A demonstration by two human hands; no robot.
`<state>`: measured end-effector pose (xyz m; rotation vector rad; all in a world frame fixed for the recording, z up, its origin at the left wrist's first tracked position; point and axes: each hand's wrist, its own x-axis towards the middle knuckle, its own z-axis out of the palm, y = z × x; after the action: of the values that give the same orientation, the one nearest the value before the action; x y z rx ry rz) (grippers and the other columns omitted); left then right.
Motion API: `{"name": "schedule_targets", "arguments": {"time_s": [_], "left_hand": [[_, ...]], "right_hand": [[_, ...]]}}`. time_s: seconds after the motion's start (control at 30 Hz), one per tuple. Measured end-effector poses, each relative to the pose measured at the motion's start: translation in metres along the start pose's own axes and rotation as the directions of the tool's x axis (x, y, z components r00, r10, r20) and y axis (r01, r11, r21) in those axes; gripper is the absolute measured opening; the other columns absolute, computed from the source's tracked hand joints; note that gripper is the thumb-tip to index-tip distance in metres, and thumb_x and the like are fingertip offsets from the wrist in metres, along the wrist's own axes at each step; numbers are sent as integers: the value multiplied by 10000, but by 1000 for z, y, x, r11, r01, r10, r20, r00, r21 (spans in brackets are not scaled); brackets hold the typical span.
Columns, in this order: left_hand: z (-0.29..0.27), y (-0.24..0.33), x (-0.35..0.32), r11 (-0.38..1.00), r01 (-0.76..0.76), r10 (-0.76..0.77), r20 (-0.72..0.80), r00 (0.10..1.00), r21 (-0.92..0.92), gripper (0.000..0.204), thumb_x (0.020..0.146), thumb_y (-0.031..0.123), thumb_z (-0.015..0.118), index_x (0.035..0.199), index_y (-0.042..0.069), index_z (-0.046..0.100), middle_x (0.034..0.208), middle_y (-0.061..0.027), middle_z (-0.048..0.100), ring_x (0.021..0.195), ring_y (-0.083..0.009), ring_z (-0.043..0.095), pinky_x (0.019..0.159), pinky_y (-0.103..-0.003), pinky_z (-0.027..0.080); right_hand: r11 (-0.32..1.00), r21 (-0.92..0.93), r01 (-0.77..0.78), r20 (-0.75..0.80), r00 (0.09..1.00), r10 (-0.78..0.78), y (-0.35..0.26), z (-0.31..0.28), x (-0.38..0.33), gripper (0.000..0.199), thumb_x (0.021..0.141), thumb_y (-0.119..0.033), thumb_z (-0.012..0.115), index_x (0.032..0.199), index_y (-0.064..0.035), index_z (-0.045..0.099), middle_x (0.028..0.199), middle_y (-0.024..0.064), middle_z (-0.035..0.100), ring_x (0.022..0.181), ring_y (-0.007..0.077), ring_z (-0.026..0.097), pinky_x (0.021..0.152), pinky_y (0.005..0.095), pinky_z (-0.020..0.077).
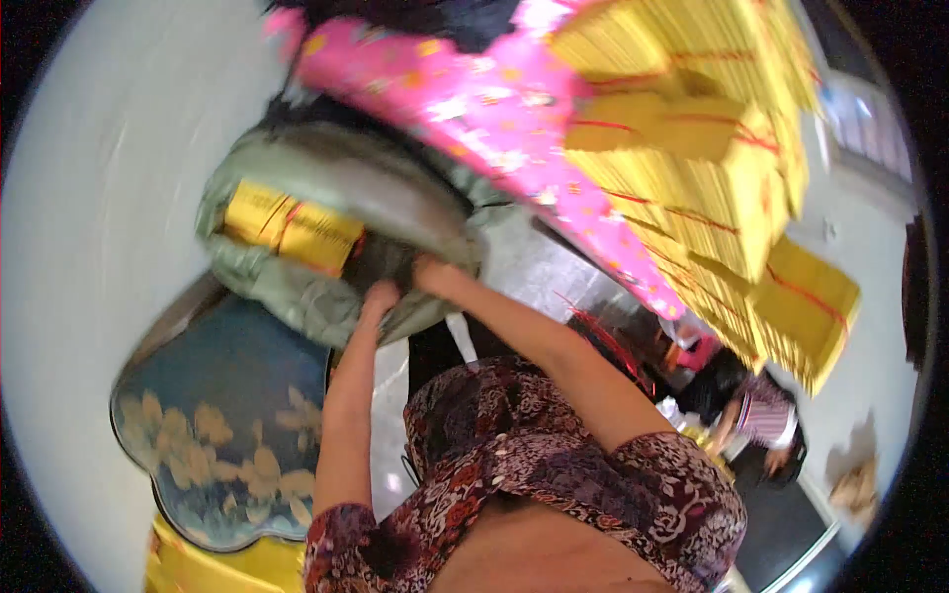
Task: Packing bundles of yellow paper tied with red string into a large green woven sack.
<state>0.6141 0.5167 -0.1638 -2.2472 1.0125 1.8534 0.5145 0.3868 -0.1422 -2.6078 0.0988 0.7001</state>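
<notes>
Many yellow stacks [682,178] are resting along a pink flowered cloth [494,114], above a shiny grey floor [529,252]. A wrinkled green sack [287,304] is gaping nearby, holding a red-banded yellow bundle [316,233]. The left hand [382,294] and right hand [431,274] are reaching in, slightly apart; I cannot tell their grip, shadow hiding fingers. A blue flowered panel [232,395] is standing close; 1 other person [766,413] is showing rightward.

Workshop with stacked yellow bundles [707,188]
</notes>
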Motion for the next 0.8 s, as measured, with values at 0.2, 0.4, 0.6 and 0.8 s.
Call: {"name": "schedule_targets", "arguments": {"time_s": [0.2, 0.4, 0.6, 0.8], "left_hand": [[-29, 11, -40, 681, -314, -24, -449, 893, -661, 275, 870, 196, 484, 977, -27, 604, 907, -162, 642, 833, -272, 610, 762, -384, 472], [-72, 72, -109, 380, -554, -51, -614, 787, -741, 175, 921, 138, 470, 971, 14, 583, 866, -67, 609, 771, -158, 576, 698, -271, 473], [-126, 275, -207, 417, -817, 83, -879, 469, -397, 241, 949, 228, 444, 1032, 41, 571, 895, -35, 591, 787, -108, 545, 705, -250, 448], [-165, 457, -263, 167, -852, 460, -725, 512, -496, 471, 954, 369, 355, 1276, 36, 441, 1199, -102, 524, 1072, -210, 515, 891, -338, 401]], "right_hand": [[818, 574, 36, -81, 997, 13, -48, -125, -19, 211, 752, -115, 563, 921, -10, 632, 992, 203, 596, 884, 348, 591, 747, 457, 484], [668, 682, 299, -463, 883, 77, -40, -221, -159, 157, 857, -140, 504, 983, -79, 577, 984, 117, 560, 904, 310, 561, 732, 420, 466], [698, 615, 368, -761, 509, 402, -8, -293, -349, 127, 824, -63, 569, 943, -57, 612, 864, 101, 607, 803, 282, 607, 679, 358, 491], [812, 506, 291, -684, -439, 583, 16, -324, -488, 106, 889, -67, 465, 954, -1, 515, 833, 46, 482, 686, 106, 439, 618, 250, 389]]}}
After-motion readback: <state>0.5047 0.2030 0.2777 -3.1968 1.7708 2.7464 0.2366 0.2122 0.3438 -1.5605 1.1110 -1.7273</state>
